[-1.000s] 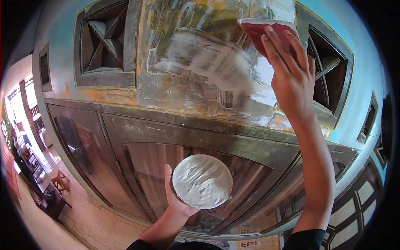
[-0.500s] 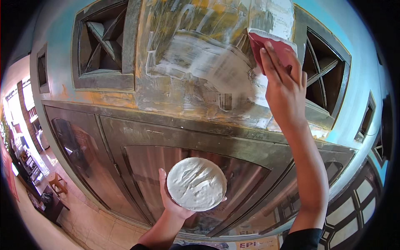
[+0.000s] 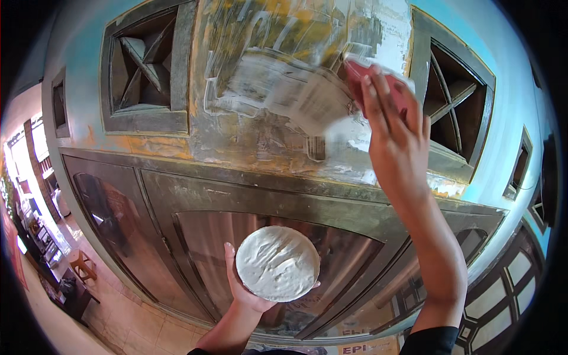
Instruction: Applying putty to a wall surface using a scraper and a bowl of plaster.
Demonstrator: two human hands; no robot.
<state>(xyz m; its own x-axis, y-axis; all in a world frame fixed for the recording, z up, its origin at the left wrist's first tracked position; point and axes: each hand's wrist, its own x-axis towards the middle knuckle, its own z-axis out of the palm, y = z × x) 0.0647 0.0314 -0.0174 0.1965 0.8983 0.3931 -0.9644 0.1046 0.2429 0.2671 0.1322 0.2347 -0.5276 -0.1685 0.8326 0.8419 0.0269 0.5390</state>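
Observation:
My left hand [image 3: 245, 291] cups a round container of white putty [image 3: 278, 263] from below, thumb along its left side. The putty's top surface is ridged and fills the container nearly to its rim. Raised at the upper right, my right hand [image 3: 399, 130] grips a flat red putty spreader [image 3: 378, 83], fingers spread over its face. White putty lines the spreader's top edge, and the tool lies against or very close to the wall panel [image 3: 260, 139]. White smears cover much of that panel over brown and yellow patches. Motion blurs the spreader slightly.
Recessed vents with crossed wooden bars, a left one [image 3: 145, 65] and a right one [image 3: 452, 100], flank the panel. Below run brown wooden doors with glass [image 3: 201, 236]. A small wooden stool [image 3: 83, 264] stands on the tiled floor at the lower left.
My right hand and the spreader have shifted slightly left and down across the panel. The left hand with the putty container stays almost in place.

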